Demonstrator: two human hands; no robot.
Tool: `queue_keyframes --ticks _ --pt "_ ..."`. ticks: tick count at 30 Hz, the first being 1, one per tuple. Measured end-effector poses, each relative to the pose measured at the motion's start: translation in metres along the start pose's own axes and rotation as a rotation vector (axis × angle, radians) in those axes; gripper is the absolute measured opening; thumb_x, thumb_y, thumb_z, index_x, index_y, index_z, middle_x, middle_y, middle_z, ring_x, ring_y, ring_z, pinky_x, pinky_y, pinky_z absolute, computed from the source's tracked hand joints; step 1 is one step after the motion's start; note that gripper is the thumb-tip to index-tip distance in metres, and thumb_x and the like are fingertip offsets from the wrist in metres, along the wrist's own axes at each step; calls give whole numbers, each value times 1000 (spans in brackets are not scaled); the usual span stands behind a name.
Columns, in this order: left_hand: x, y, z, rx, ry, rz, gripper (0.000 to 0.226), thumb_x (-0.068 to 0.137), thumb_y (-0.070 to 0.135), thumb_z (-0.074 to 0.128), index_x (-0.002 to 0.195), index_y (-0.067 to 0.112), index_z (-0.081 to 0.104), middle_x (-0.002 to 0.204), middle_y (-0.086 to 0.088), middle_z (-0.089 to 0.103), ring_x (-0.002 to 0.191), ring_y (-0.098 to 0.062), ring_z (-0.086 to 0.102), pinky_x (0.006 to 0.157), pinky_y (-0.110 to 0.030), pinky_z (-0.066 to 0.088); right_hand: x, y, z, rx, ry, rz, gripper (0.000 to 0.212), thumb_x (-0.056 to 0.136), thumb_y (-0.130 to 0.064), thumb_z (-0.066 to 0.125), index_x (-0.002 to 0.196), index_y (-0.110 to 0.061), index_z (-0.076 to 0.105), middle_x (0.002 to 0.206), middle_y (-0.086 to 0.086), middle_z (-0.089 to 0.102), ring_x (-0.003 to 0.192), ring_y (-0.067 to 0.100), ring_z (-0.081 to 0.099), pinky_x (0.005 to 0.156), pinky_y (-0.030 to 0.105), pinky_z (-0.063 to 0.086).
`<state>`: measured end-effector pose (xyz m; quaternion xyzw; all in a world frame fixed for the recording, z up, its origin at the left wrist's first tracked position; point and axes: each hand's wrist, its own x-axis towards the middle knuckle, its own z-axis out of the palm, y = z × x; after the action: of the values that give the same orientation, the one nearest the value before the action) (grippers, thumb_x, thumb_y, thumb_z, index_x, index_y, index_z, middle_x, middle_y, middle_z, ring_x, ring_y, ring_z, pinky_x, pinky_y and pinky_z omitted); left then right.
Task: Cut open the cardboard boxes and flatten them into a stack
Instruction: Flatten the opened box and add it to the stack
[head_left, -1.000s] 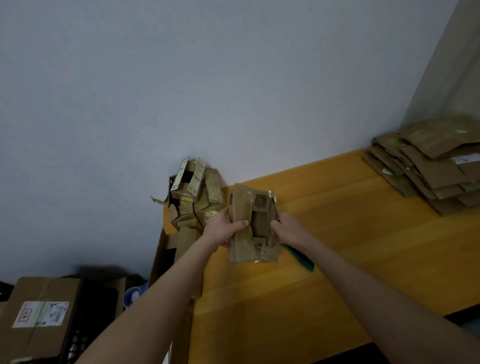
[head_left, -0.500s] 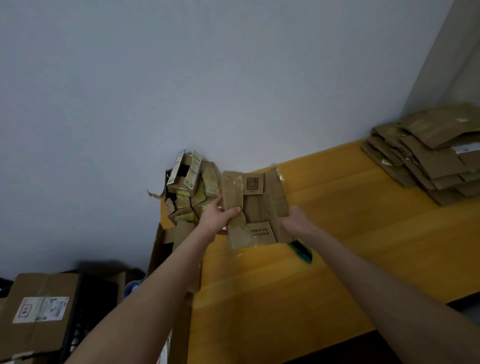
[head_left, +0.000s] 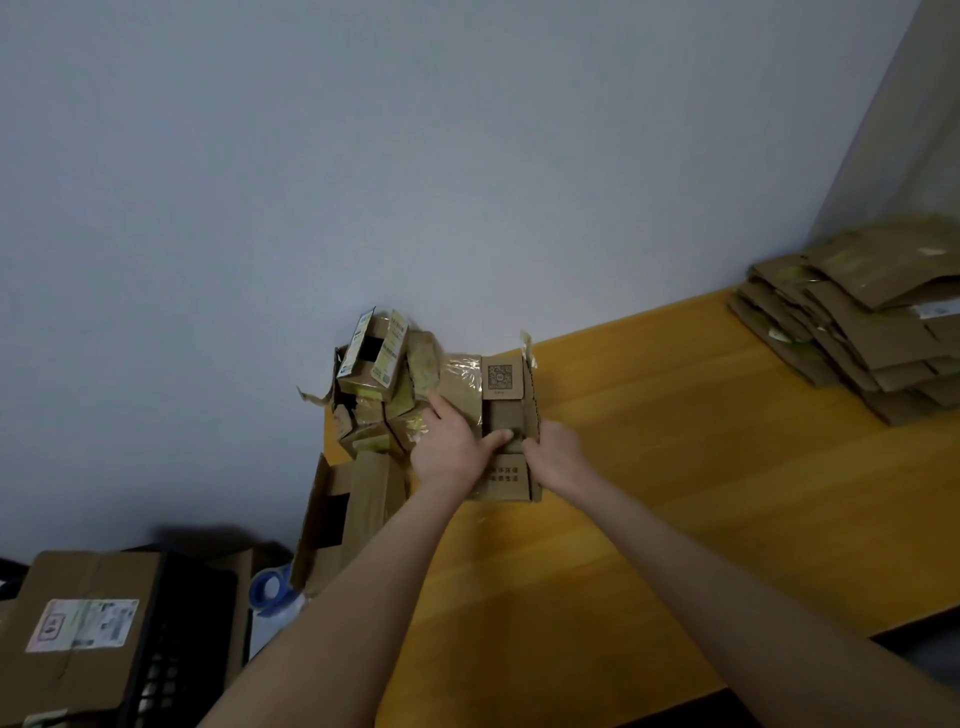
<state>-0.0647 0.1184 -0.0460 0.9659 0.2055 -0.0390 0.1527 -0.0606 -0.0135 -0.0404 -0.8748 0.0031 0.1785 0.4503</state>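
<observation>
Lowered from mid-air, the cut-open box (head_left: 501, 384) now lies nearly flat on the wooden table (head_left: 675, 467), just right of the pile of uncut small boxes (head_left: 379, 410). The left hand (head_left: 449, 452) lies spread over its left panels, index finger along the taped flap, thumb reaching the middle panel. The right hand (head_left: 558, 457) sits close beside it with fingers bent; whether it pinches or only presses cannot be told.

Risks, as judged:
- The creased panels may spring up once pressure comes off.
- The loose tape strip (head_left: 527, 345) may stick to a hand.
- A sideways push could knock the pile's topmost carton (head_left: 371, 358) off the table.
- The stack of flattened cardboard (head_left: 857, 332) lies well right of the pile, so the box may refold in transit.
</observation>
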Motion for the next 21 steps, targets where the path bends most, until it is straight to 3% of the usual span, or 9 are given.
queue_keyframes --ticks 2,4,8,10,12,16,19,21 --pt "2 -4 -1 89 -14 -57 121 73 62 71 151 2 2 144 -17 33 118 -33 53 76 -40 51 -1 2 3 31 -13 -20 14 95 -7 44 85 -13 52 85 1 55 75 17 53 49 17 37" --pt "4 -8 -3 139 -23 -63 101 82 49 69 148 -1 12 143 -17 34 118 -33 52 74 -38 50 -3 5 4 45 -22 -38 20 94 -5 46 78 -17 51 79 -3 54 71 15 53 47 13 37" --pt "2 -4 -4 104 15 43 41 96 29 49 126 2 46 123 -16 53 101 -34 61 65 -37 47 -3 7 -4 93 28 -19 16 94 -3 46 100 -9 59 91 2 57 85 20 56 64 25 45" --pt "-1 -3 -6 78 57 73 27 99 25 42 110 4 56 109 -14 62 93 -32 64 63 -35 45 0 10 -8 122 43 -4 14 94 -2 46 99 -7 58 89 2 57 83 19 55 59 23 43" --pt "-3 -6 -9 35 84 72 27 101 24 40 99 6 61 97 -11 67 85 -28 65 60 -31 43 1 13 -12 159 53 19 12 95 -2 46 96 -8 57 86 2 57 78 17 55 55 22 42" --pt "0 -11 -10 -81 68 78 29 102 24 41 98 4 61 93 -13 65 84 -28 63 62 -32 43 2 19 -16 244 90 69 16 95 0 44 86 -9 55 81 2 55 71 15 52 61 27 45" --pt "2 -13 -11 -175 34 69 27 102 21 43 99 2 62 95 -15 65 85 -28 62 67 -34 47 5 22 -20 261 105 94 16 94 0 44 98 -1 60 90 9 59 78 19 54 77 44 53" --pt "4 -14 -13 -349 -2 25 24 101 21 47 97 2 62 98 -17 66 90 -30 63 75 -38 51 6 28 -24 246 112 109 17 94 -1 44 95 -2 61 90 11 61 80 22 56 81 44 53"
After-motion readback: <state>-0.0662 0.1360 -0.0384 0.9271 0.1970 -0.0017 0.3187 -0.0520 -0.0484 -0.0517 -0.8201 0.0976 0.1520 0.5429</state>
